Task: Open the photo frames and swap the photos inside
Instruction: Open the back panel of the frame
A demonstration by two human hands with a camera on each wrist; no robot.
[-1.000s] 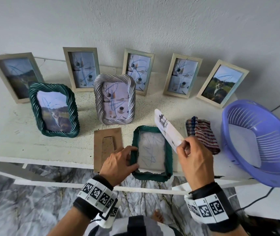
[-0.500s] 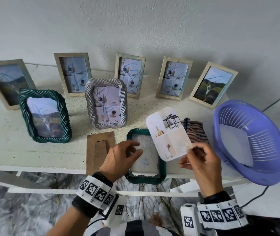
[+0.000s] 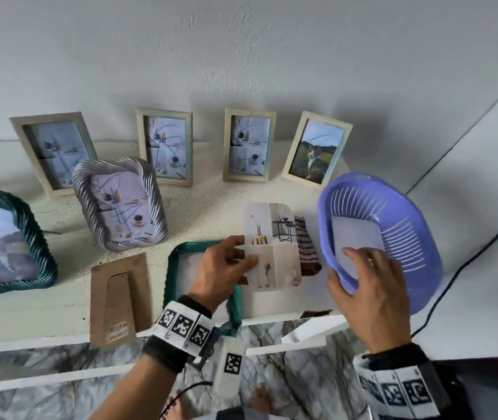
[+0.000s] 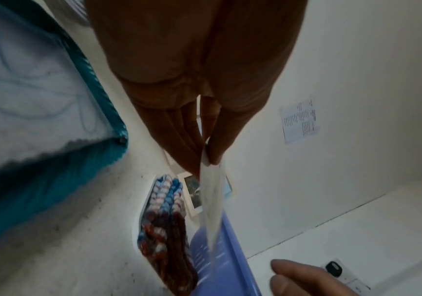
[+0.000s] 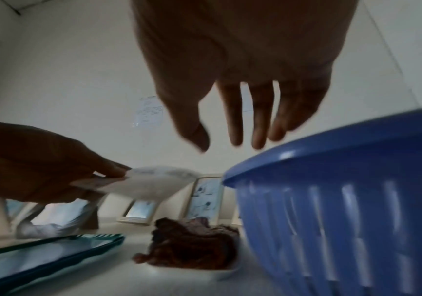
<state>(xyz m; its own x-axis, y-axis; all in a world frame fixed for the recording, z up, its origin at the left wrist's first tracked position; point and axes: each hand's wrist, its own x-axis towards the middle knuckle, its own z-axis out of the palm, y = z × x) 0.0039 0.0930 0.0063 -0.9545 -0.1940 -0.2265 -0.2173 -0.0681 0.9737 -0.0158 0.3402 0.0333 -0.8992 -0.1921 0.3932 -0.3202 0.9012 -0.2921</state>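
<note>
The left hand (image 3: 223, 269) pinches the near-left edge of a loose photo (image 3: 275, 247) between thumb and fingers, holding it face up above the shelf (image 3: 60, 304). The print shows a small table and a vase, with fold creases across it. In the left wrist view the same photo (image 4: 211, 198) is seen edge-on, clamped between the fingertips (image 4: 215, 152).

The right hand (image 3: 368, 295) hovers over the near rim of the purple basket (image 3: 399, 237), its fingers straight, spread and gripping nothing; the right wrist view shows the fingers (image 5: 235, 120) apart above the basket rim (image 5: 331, 156). A pale card (image 3: 356, 241) lies inside the basket, under the fingertips; whether they touch it cannot be told.

Below the left hand, the opened green rope-pattern frame (image 3: 181, 268) lies face down at the near edge of the shelf. Just to its left lies a brown cardboard backing (image 3: 119, 298) with its stand flap. A striped cloth (image 3: 308, 250) sits between the green frame and the basket, partly hidden behind the photo.

Farther back stand a silver rope-pattern frame (image 3: 120, 204), another green frame (image 3: 8, 241) at the far left, and four pale wooden frames (image 3: 249, 145) leaning along the wall, the rightmost (image 3: 315, 151) holding a cat picture.
</note>
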